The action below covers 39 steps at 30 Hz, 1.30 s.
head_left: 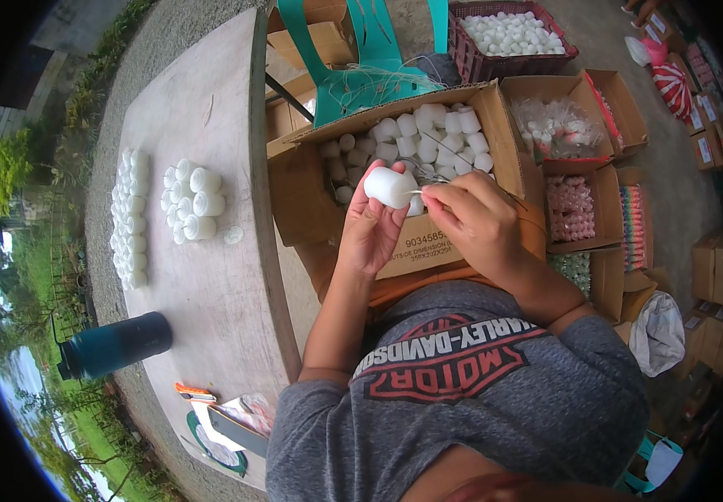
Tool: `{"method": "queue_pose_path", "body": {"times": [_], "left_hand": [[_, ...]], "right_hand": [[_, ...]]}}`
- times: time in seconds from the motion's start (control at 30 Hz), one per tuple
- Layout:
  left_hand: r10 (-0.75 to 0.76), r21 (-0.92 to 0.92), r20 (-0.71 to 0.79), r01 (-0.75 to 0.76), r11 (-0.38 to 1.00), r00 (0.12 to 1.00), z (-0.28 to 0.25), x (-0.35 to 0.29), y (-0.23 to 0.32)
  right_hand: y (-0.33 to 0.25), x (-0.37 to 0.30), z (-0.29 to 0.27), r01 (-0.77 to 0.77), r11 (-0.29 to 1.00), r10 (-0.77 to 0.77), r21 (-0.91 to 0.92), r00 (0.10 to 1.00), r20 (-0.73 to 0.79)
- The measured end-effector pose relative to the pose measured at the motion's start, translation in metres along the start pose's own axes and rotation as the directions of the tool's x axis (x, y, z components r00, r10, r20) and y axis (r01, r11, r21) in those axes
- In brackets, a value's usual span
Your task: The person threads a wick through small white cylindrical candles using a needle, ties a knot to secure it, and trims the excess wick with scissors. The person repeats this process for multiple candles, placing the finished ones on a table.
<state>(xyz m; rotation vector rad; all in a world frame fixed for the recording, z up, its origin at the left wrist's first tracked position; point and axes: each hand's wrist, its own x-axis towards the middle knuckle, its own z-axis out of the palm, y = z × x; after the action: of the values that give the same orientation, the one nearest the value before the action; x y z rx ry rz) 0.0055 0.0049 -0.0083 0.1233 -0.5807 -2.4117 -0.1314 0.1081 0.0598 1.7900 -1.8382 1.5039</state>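
Observation:
My left hand [370,230] holds a small white cylindrical candle [390,186] on its side, above an open cardboard box [503,142] on my lap. My right hand [474,219] pinches a thin white wick or string [419,192] at the candle's end. The box holds several more white candles [428,138]. Thin white strings trail from the box toward the teal chair.
A wooden table [211,284] on the left carries rows of white candles [131,217], a cluster of bigger ones [194,201], a dark teal bottle [114,345] and scissors [211,418]. A teal chair [361,75], a red crate of candles [508,33] and more boxes [579,209] stand behind and right.

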Motion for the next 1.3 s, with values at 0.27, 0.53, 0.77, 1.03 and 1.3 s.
{"method": "queue_pose_path", "body": {"times": [0.27, 0.53, 0.77, 1.03, 1.3], "left_hand": [[0.015, 0.023, -0.003, -0.015, 1.000, 1.000, -0.001, -0.001, 0.002], [0.022, 0.041, 0.005, -0.022, 0.999, 1.000, 0.000, -0.002, 0.002], [0.054, 0.167, 0.011, -0.055, 0.984, 0.998, -0.002, -0.003, 0.002], [0.065, 0.257, -0.017, -0.059, 0.965, 0.998, -0.006, -0.003, -0.001], [0.108, 0.227, -0.149, -0.073, 0.971, 0.983, 0.000, -0.001, -0.001]], "right_hand": [[0.000, 0.001, 0.000, -0.065, 0.994, 0.060, 0.085, 0.997, 0.057], [0.001, 0.000, -0.001, -0.145, 0.982, 0.133, 0.123, 0.986, 0.100], [0.002, 0.000, -0.002, -0.169, 0.982, 0.162, 0.086, 0.983, 0.086], [0.004, -0.003, 0.000, -0.125, 0.992, 0.122, 0.028, 0.989, 0.085], [0.000, 0.000, 0.008, -0.333, 0.911, 0.323, 0.242, 0.943, 0.082]]}}
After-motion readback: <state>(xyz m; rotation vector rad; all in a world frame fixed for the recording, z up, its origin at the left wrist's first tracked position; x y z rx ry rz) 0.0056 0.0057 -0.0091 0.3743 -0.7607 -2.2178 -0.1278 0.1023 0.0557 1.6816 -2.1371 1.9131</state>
